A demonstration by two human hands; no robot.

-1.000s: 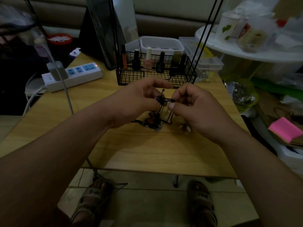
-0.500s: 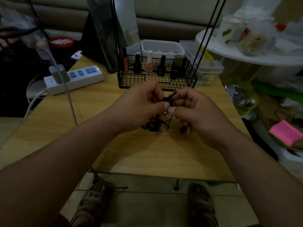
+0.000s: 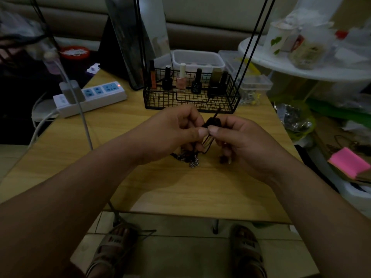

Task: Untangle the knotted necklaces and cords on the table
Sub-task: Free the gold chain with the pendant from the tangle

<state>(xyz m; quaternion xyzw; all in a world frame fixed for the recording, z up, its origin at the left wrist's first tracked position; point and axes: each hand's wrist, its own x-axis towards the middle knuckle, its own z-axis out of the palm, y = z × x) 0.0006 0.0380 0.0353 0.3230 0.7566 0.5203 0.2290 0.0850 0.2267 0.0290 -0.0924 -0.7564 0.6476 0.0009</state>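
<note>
Pinching a black cord knot (image 3: 213, 122) at mid-frame between left grip (image 3: 172, 131) and right grip (image 3: 241, 141), thumbs almost touching. Below them, lying on the wooden worktop (image 3: 180, 187), a dark tangle of chains (image 3: 190, 159). Just above, a black wire basket (image 3: 160, 100) holding nail polish bottles (image 3: 181, 80). At upper left, a white power strip (image 3: 96, 97) with a grey adapter (image 3: 71, 93) plugged in.

Bare forearms (image 3: 84, 189); grey strapped sandals (image 3: 248, 250).
</note>
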